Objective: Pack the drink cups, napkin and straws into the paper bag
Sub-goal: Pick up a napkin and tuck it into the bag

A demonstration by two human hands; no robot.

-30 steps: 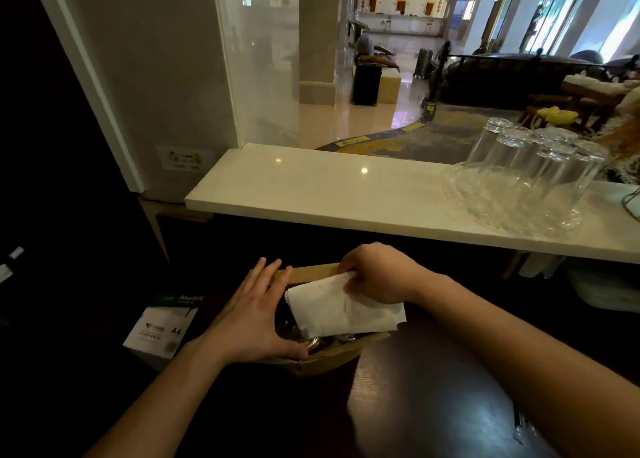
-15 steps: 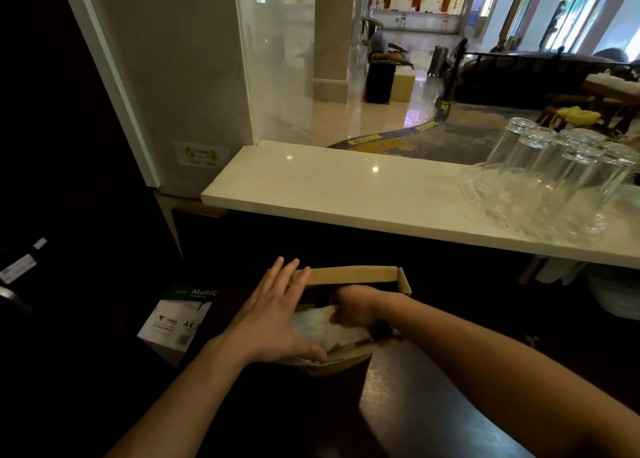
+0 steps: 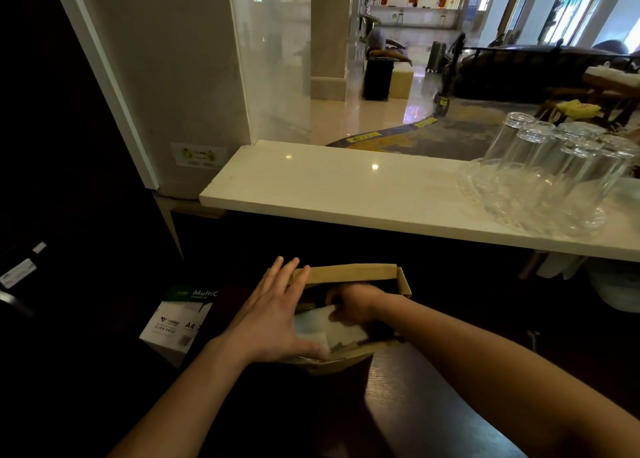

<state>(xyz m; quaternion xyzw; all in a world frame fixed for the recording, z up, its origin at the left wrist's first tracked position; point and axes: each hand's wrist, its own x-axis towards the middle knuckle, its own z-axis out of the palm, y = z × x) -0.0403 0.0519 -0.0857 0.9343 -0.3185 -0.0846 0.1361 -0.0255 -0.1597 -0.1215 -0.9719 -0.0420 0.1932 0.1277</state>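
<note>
Dim light covers the dark desk [image 3: 433, 405] in front, while a pale stone ledge [image 3: 346, 187] runs across behind it with upturned glasses [image 3: 554, 177] on a clear tray at its right end. On the desk stands the paper bag [image 3: 349, 274], mouth open toward the camera. The left hand [image 3: 273, 315] lies flat against the bag's left side, fingers spread and straight, thumb along the near rim — gripping nothing. The right hand [image 3: 349, 303] is down inside the bag, fingers curled onto the white napkin [image 3: 329, 331], which lies within the bag's mouth — pressed or pinched, hard to say which. Cups and straws cannot be made out in the dark interior. A box of A4 paper [image 3: 176, 322] sits lower left, beside the bag.
</note>
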